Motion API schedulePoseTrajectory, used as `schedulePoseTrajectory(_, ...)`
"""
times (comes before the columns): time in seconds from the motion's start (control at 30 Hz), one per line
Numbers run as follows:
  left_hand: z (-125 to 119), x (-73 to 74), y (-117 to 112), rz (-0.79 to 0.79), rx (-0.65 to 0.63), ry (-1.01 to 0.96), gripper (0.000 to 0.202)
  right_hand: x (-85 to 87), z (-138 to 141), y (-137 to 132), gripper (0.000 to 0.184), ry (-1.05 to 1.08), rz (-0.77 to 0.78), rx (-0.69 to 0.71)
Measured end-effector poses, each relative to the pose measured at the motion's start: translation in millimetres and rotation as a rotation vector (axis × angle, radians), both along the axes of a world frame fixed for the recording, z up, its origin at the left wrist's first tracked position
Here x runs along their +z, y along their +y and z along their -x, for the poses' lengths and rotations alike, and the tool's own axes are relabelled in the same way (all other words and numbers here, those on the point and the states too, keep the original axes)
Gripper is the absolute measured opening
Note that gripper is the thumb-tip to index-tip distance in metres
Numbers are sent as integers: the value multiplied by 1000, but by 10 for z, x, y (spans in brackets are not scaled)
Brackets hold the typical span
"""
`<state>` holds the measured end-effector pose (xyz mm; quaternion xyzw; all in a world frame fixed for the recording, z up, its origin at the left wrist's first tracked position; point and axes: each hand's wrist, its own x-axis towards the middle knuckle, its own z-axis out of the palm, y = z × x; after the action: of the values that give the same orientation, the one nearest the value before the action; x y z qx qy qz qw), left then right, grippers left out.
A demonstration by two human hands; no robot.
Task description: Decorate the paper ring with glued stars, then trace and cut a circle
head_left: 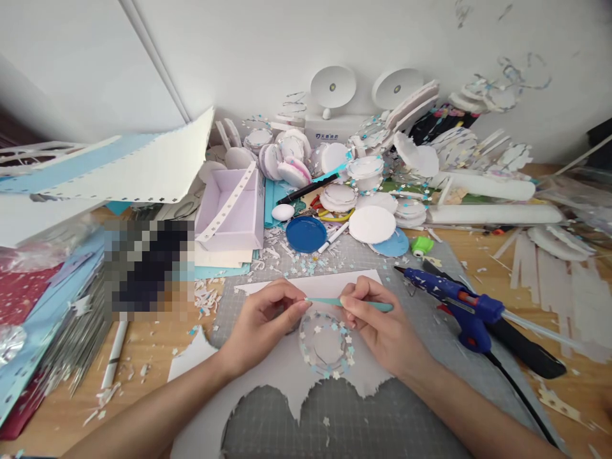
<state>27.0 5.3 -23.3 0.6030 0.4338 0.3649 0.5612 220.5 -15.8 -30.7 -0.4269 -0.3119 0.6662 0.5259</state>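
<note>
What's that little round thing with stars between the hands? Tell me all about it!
The ring is a thin, see-through-looking hoop dotted with tiny white and pale blue stars. It lies flat on white paper over the grey cutting mat, between the left hand and right hand, below the teal stick they hold.

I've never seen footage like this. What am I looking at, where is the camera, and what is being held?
No machine here: these are a person's two bare hands, filmed by one head-worn camera looking forward and down. The left hand and right hand pinch a thin teal strip between them, just above a star-dotted ring. Beneath lie a white paper sheet and a grey cutting mat. A blue glue gun lies to the right; a blue lid, an open box and white discs sit behind.
</note>
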Motion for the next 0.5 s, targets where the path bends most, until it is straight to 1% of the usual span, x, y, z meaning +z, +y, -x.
schedulePoseTrajectory(0.1,1,2,5,3,-4,13,17,12,-15,15,26,-47,-18,-30)
schedulePoseTrajectory(0.17,-3,0,7,11,-3,18,17,16,-37,21,24,-95,-65,-42)
schedulePoseTrajectory(0.33,-13,-20,5,-22,-5,24,15,-34,-96,5,18,-239,-207,4)
schedulePoseTrajectory(0.5,-11,-36,2,-58,-26,65,16,-89,-107,-17,15,-291,-253,19)
